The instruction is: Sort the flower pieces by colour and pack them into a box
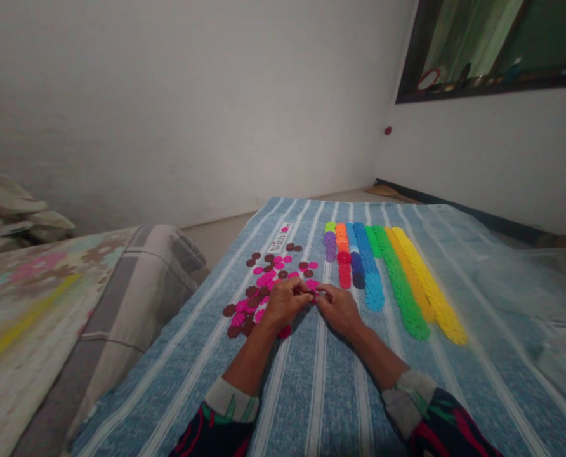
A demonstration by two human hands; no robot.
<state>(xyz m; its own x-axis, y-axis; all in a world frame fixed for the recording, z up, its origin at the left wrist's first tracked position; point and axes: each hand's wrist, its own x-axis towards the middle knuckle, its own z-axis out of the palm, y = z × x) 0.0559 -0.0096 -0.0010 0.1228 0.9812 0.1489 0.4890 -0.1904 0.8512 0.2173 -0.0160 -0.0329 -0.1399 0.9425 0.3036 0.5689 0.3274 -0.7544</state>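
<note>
My left hand [287, 303] is closed, with thumb and fingertips pinched together over the table. Facing it, my right hand [339, 309] is also closed in a pinch, its fingertips almost meeting the left ones. Pink shows between the fingertips, apparently a small pink notched disc [313, 285]; the fingers hide part of it. Loose pink discs [265, 279] and brown discs [229, 310] with scalloped edges lie scattered beside and beyond my left hand. Some are partly covered by that hand.
Right of my hands, overlapping discs form coloured rows: purple, red [344, 276], blue [374, 292], green [401, 289] and yellow [438, 298]. They rest on a striped blue cloth [292, 412]. Clear plastic bags [530, 279] lie at the right. A cloth-covered surface [154, 266] stands left.
</note>
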